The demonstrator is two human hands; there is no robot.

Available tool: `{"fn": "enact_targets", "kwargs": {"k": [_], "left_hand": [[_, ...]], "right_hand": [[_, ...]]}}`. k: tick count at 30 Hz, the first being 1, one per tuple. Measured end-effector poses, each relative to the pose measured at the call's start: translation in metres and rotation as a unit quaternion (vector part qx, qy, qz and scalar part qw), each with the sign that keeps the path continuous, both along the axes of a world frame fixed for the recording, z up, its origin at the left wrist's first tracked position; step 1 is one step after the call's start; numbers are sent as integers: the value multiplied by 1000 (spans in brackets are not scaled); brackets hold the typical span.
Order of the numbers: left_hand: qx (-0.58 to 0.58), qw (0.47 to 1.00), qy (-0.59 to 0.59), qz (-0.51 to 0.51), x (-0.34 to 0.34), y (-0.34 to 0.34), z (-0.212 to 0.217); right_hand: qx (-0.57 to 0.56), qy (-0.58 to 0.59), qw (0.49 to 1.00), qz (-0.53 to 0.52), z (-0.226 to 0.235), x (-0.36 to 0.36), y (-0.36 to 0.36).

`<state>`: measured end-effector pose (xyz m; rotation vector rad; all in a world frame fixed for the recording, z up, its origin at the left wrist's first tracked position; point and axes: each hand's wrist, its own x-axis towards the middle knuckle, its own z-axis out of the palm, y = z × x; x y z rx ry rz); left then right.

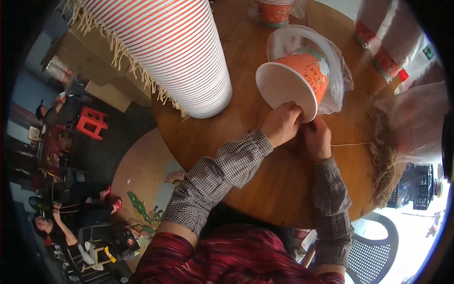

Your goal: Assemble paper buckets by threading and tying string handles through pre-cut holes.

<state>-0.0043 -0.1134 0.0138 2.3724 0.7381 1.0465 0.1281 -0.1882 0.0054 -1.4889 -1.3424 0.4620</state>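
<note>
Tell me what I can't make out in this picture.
All in the head view:
- String: near end hidden by the right hand.
- Left hand: exact grip at the orange paper cup's rim unclear; curled fingers hide it.
- Tall cup stack: far end cut off by the top edge.

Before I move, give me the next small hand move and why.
Perhaps let the left hand steady the orange cup while the right hand draws in the thin cord: both hands meet at the tilted cup's rim, and the cord extends from near the right hand to the bundle of strands.
</note>
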Motion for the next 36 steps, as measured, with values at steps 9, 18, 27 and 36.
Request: {"fn": "enact_targets", "kwargs": {"k": [9,18,27,36], "left_hand": [[-34,994,-38,-93,-3,3,-12],[-55,996,-64,-42,1,8,-16],[-94,991,-98,12,-8,6,-7],[12,982,-140,-126,-3,-7,13]], "right_hand": [[-1,-159,977,-143,-14,68,57],[12,-212,941,-265,-27,131,41],[-76,-245,944,-208,-8,77,7],[-53,-138,987,-62,5,42,-32]]}}
